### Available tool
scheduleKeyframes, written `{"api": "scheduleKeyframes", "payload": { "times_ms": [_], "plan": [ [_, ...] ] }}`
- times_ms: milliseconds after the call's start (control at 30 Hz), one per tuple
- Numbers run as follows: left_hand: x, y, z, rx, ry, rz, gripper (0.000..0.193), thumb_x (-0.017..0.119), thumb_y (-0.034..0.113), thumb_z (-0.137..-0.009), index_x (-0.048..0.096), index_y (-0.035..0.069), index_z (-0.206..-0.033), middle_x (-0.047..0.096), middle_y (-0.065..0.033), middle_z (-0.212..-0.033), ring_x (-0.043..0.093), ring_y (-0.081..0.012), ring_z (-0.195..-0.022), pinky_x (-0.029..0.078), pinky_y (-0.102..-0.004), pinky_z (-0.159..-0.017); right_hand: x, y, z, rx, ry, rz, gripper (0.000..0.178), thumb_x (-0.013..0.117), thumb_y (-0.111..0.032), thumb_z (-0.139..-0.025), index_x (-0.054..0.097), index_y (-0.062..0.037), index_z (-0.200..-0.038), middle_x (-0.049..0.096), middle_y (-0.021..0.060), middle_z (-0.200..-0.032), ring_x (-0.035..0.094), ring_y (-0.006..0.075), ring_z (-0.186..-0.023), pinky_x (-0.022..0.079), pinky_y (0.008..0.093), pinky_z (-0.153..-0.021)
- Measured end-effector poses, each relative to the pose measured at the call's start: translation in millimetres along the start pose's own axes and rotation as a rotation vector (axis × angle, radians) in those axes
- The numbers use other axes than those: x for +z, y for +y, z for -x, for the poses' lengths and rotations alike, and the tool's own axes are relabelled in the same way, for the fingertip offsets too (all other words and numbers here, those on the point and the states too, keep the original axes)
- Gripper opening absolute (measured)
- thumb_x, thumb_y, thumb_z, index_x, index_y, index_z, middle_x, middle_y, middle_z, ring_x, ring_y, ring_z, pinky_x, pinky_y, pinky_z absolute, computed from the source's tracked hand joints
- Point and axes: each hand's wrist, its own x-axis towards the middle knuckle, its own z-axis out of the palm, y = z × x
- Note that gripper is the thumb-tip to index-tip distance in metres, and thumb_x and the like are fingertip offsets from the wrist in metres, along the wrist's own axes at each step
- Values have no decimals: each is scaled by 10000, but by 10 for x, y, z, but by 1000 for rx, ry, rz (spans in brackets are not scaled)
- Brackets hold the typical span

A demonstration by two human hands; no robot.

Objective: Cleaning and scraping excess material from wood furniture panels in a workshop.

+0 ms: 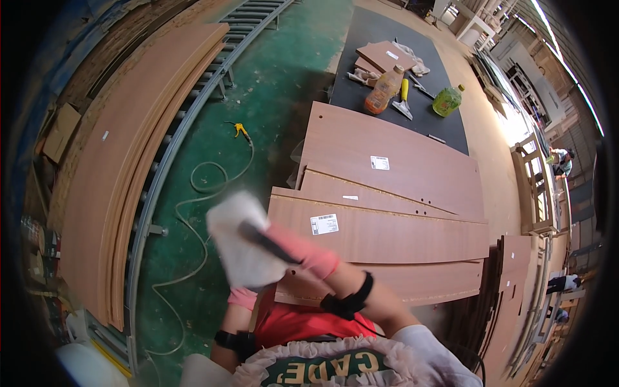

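Both my hands wear white gloves with pink cuffs and meet in front of my body, left of the stacked panels. My right hand (240, 211) is smeared by motion; its forearm crosses over from the right. Beneath it, my left hand (253, 267) overlaps it, with its fingers hidden or blurred. A dark, narrow strip (271, 244) lies along the right glove and cuff; its kind and whether it is held cannot be made out. Nearest to the hands is a brown wood panel (380, 238) with a white label (324, 224).
More brown panels (393, 148) overlap beyond. On a dark table (367, 32) are an orange bottle (382, 93), a green bottle (447, 101) and a yellow-handled scraper (403, 100). A yellow air gun (241, 130) with its hose lies on the green floor. Left, stacked boards (138, 142) rest on a roller conveyor (184, 109).
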Motion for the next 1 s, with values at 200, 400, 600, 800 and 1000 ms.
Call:
{"api": "scheduleKeyframes", "payload": {
  "times_ms": [200, 400, 600, 800, 1000],
  "plan": [
    [551, 27, -65, -93, 78, 296, 637, 327, 486, -895, 263, 40, -1346, 341, -153, -1347, 292, -314, -1262, 185, -489, -1069, -629, -359, -133, -56, 360, 852, 400, 481, -234, -843, 472, 7, -1162, 544, 158, -1099, 514, 282, -1018, 399, 370, -888],
    [630, 58, -28, -57, 158, 279, 608, 319, 497, -893, 350, 44, -1298, 383, -123, -1329, 382, -296, -1206, 321, -445, -977, 80, 330, 458, -116, 176, 1698, 693, 606, -283, -698, 349, 95, -1218, 330, 269, -1294, 317, 399, -1210, 213, 453, -1041],
    [637, -5, -28, 4, 211, 120, 599, 279, 489, -910, 362, 34, -1291, 416, -129, -1298, 391, -288, -1202, 285, -424, -1018, 197, 395, 652, 0, 213, 1677, 581, 590, -274, -730, 416, 102, -1137, 433, 262, -1155, 399, 396, -1122, 241, 463, -1022],
    [578, 31, -37, -60, 114, 158, 636, 266, 491, -912, 300, 12, -1330, 349, -139, -1355, 344, -277, -1241, 245, -406, -1047, 261, 466, 652, 39, 268, 1882, 558, 543, -279, -761, 419, 114, -1138, 433, 282, -1163, 378, 390, -1155, 199, 475, -1045],
    [655, 10, -79, -56, 151, 164, 632, 273, 481, -912, 311, -2, -1317, 380, -148, -1328, 379, -285, -1215, 267, -410, -1033, 194, 228, 526, 105, 235, 1755, 623, 568, -291, -741, 394, 139, -1157, 426, 279, -1199, 343, 388, -1199, 139, 496, -1064]
  ]
}}
